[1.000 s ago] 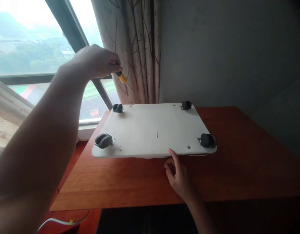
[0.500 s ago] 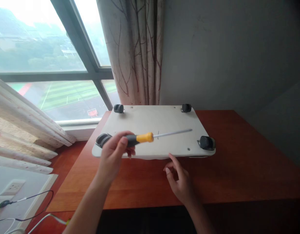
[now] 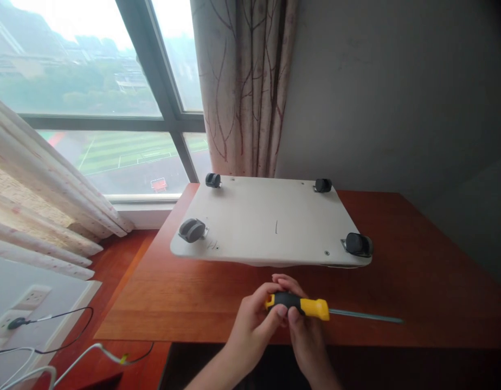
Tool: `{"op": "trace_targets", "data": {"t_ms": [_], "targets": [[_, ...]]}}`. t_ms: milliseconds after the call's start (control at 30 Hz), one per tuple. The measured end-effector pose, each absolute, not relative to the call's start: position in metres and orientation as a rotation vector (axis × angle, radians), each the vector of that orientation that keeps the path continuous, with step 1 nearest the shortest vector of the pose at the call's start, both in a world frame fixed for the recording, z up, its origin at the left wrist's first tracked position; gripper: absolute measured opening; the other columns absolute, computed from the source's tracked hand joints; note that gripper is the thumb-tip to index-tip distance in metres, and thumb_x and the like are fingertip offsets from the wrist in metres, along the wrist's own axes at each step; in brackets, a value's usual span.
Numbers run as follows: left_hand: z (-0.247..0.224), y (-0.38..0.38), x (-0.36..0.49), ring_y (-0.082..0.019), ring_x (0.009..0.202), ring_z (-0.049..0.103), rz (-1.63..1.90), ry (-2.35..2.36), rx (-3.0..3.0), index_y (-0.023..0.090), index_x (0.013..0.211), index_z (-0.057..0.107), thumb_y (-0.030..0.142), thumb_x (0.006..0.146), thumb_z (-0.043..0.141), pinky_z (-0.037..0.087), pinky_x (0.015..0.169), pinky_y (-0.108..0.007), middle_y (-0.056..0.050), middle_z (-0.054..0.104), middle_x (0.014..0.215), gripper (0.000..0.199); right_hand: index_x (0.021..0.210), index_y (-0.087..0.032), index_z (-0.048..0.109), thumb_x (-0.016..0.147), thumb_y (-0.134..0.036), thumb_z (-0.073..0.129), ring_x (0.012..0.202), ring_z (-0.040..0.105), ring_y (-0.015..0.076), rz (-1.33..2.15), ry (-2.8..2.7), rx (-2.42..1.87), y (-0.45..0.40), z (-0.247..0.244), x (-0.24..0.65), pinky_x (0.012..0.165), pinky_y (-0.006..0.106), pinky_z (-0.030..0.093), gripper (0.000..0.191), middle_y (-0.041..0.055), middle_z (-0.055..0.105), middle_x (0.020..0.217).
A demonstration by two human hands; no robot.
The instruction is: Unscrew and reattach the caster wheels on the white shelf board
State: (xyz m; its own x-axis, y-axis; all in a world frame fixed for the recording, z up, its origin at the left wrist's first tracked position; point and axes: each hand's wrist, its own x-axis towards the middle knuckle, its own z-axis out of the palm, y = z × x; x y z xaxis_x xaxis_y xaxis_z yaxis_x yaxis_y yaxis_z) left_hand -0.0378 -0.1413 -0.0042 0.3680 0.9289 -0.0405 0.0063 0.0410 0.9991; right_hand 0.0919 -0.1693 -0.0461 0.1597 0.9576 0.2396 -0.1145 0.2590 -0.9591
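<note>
A screwdriver (image 3: 315,309) with a yellow and black handle lies level above the near edge of the desk, its long metal shaft pointing right. My left hand (image 3: 252,319) grips the rear of the handle, thumb on top. My right hand (image 3: 307,330) closes on the handle from below and in front, its thumb pressed to the black part. Beyond both hands lies a white board (image 3: 250,216), bearing a black caster wheel at each corner; the near ones are the left caster (image 3: 192,231) and the right caster (image 3: 358,245).
Under the board is a reddish wooden desk (image 3: 153,303). A window (image 3: 124,162) and curtains (image 3: 242,86) stand behind and to the left, with a grey wall at the right. White and black cables (image 3: 83,360) hang by wall sockets (image 3: 33,298) at lower left.
My left hand has brought the screwdriver down and right, away from over the board. My right hand, free before, has closed on its handle. The view has shifted slightly left.
</note>
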Motion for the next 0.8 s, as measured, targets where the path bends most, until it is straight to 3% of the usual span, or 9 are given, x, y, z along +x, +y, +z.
{"op": "trace_targets", "data": {"t_ms": [133, 233, 333, 433, 533, 633, 733, 800], "targets": [[0.005, -0.130, -0.062, -0.019, 0.067, 0.063, 0.891, 0.935, 1.584, 0.024, 0.085, 0.067, 0.042, 0.093, 0.061, 0.050, 0.064, -0.029, -0.005, 0.067, 0.076, 0.021, 0.113, -0.030, 0.065, 0.102, -0.039, 0.039, 0.108, 0.067, 0.0216, 0.963, -0.781, -1.034, -0.171, -0.036, 0.126, 0.094, 0.041, 0.056, 0.030, 0.0055, 0.069, 0.115], [0.006, -0.118, -0.102, -0.020, 0.069, 0.063, 0.905, 0.932, 1.743, 0.022, 0.084, 0.066, 0.044, 0.099, 0.048, 0.050, 0.064, -0.029, -0.007, 0.066, 0.077, 0.033, 0.111, -0.027, 0.067, 0.096, -0.039, 0.051, 0.091, 0.067, 0.0181, 0.917, -0.621, -1.120, -0.177, -0.026, 0.172, 0.086, 0.034, 0.056, 0.025, 0.0027, 0.069, 0.091], [0.006, -0.109, -0.149, -0.020, 0.067, 0.063, 1.012, 1.052, 1.874, 0.021, 0.083, 0.066, 0.045, 0.096, 0.055, 0.049, 0.064, -0.029, -0.006, 0.066, 0.074, 0.030, 0.119, -0.025, 0.067, 0.087, -0.038, 0.063, 0.080, 0.063, 0.0160, 0.869, -0.517, -1.194, -0.185, -0.022, 0.222, 0.078, 0.029, 0.057, 0.035, 0.0006, 0.064, 0.079], [0.005, -0.099, -0.192, -0.020, 0.064, 0.061, 1.249, 1.320, 1.743, 0.021, 0.078, 0.065, 0.045, 0.097, 0.052, 0.048, 0.061, -0.030, -0.005, 0.066, 0.072, 0.033, 0.123, -0.025, 0.066, 0.079, -0.035, 0.072, 0.077, 0.061, 0.0147, 0.860, -0.435, -1.247, -0.187, -0.028, 0.266, 0.071, 0.026, 0.056, 0.045, 0.0009, 0.064, 0.083], [0.003, -0.080, -0.223, -0.021, 0.064, 0.063, 1.481, 1.678, 1.403, 0.025, 0.090, 0.061, 0.047, 0.094, 0.055, 0.050, 0.058, -0.031, -0.001, 0.067, 0.074, 0.023, 0.110, -0.023, 0.071, 0.067, -0.032, 0.081, 0.074, 0.060, 0.0133, 0.792, -0.416, -1.301, -0.175, -0.042, 0.301, 0.062, 0.022, 0.054, 0.044, 0.0018, 0.065, 0.086], [0.003, -0.051, -0.239, -0.025, 0.073, 0.069, 1.264, 1.861, 1.471, 0.030, 0.109, 0.057, 0.046, 0.084, 0.065, 0.055, 0.064, -0.035, 0.000, 0.070, 0.083, 0.031, 0.103, -0.020, 0.074, 0.056, -0.029, 0.088, 0.065, 0.055, 0.0100, 0.737, -0.466, -1.366, -0.148, -0.052, 0.323, 0.049, 0.019, 0.046, 0.050, 0.0020, 0.065, 0.087], [0.010, -0.022, -0.242, -0.024, 0.079, 0.070, 1.020, 1.975, 1.856, 0.028, 0.115, 0.060, 0.038, 0.085, 0.061, 0.055, 0.071, -0.034, -0.004, 0.072, 0.104, 0.032, 0.108, -0.018, 0.074, 0.058, -0.034, 0.087, 0.051, 0.044, 0.0059, 0.682, -0.551, -1.453, -0.114, -0.053, 0.332, 0.041, 0.017, 0.036, 0.053, -0.0012, 0.060, 0.074], [0.016, -0.006, -0.240, -0.021, 0.076, 0.069, 0.897, 2.078, 2.053, 0.026, 0.118, 0.063, 0.034, 0.087, 0.058, 0.052, 0.069, -0.031, -0.005, 0.070, 0.114, 0.032, 0.109, -0.018, 0.075, 0.059, -0.035, 0.085, 0.054, 0.050, 0.0073, 0.620, -0.622, -1.531, -0.092, -0.050, 0.332, 0.043, 0.017, 0.039, 0.054, 0.0017, 0.066, 0.080]]}}
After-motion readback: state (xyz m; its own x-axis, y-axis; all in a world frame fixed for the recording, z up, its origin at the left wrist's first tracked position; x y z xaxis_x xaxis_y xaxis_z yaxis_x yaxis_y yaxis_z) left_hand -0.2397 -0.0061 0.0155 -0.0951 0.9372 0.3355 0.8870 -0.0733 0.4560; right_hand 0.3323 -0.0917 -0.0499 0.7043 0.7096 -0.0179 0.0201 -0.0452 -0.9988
